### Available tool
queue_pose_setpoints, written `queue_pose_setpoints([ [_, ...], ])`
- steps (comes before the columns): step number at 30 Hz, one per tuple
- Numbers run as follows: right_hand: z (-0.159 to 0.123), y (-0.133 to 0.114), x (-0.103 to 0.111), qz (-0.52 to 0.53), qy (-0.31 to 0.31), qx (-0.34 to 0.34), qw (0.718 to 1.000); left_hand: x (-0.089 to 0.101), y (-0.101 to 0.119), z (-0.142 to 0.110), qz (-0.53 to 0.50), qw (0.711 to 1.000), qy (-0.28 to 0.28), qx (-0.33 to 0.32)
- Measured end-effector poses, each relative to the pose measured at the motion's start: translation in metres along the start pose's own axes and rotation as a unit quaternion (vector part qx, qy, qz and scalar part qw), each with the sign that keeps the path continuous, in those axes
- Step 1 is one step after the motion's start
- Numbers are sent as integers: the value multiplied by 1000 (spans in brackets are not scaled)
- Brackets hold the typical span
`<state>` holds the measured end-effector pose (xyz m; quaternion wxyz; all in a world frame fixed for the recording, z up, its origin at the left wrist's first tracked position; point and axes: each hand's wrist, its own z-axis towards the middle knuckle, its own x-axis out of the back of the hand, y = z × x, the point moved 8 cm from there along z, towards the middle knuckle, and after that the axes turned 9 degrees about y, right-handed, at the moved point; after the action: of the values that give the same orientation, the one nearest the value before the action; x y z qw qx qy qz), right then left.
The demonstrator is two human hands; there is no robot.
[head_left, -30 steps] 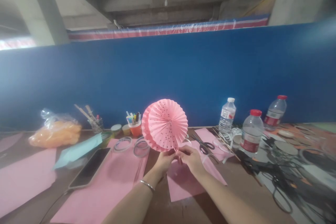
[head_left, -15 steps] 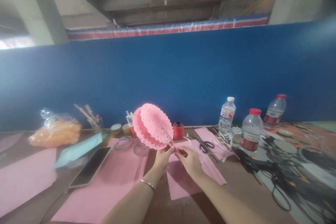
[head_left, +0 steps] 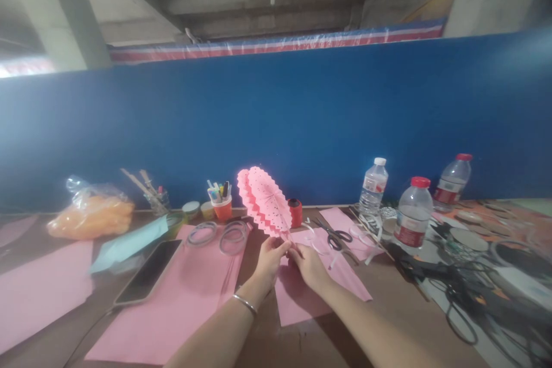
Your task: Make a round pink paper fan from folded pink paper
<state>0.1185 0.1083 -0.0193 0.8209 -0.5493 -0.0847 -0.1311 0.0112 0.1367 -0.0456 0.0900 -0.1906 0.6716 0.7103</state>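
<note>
A pink folded paper fan (head_left: 269, 200) with a zigzag edge and small dark dots stands raised in front of me, its two round pleated layers turned partly edge-on. My left hand (head_left: 270, 259) has its fingers closed round the base of the fan. Close against it, my right hand (head_left: 305, 263) pinches the same lower end from the right. The fingers hide most of that end. Beneath the hands lies a pink paper sheet (head_left: 297, 305) on the brown table (head_left: 276, 345). Behind the fan is a red thread spool (head_left: 295, 213), partly covered.
Black scissors (head_left: 334, 237) lie right of the hands, near several bottles, one a red-capped bottle (head_left: 414, 213). Cables (head_left: 457, 299) crowd the right side. To the left are a phone (head_left: 149, 273), tape rolls (head_left: 233, 240), a pen cup (head_left: 222, 207) and an orange-filled plastic bag (head_left: 92, 213).
The fan has turned to a narrower, more edge-on view and shifted slightly right, uncovering the pen cup. Both hands have kept their grip at its base.
</note>
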Motion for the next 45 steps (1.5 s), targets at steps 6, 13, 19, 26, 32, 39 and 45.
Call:
queue_pose_setpoints([
  [6, -1, 3, -1, 1, -12, -7, 1000, -3, -2, 0, -43, 998, -19, 47],
  [13, -3, 1, -1, 17, -21, -10, 1000, -10, -7, -5, -76, 992, -56, 85],
  [19, -8, -5, -8, 69, -62, -15, 996, -9, -7, -5, -64, 990, -80, 102],
  [26, -26, -5, -46, 359, -209, -140, 899, -8, -12, -21, -34, 960, -192, 203],
  [32, -29, -21, -43, 407, -250, -113, 871, -12, -19, -25, -47, 940, -255, 221],
  [39, -21, -13, -38, 311, -178, -82, 930, -16, -13, -19, -58, 957, -225, 176],
  [45, -17, -7, -36, 260, -146, -70, 952, -17, -10, -18, -62, 959, -224, 162],
])
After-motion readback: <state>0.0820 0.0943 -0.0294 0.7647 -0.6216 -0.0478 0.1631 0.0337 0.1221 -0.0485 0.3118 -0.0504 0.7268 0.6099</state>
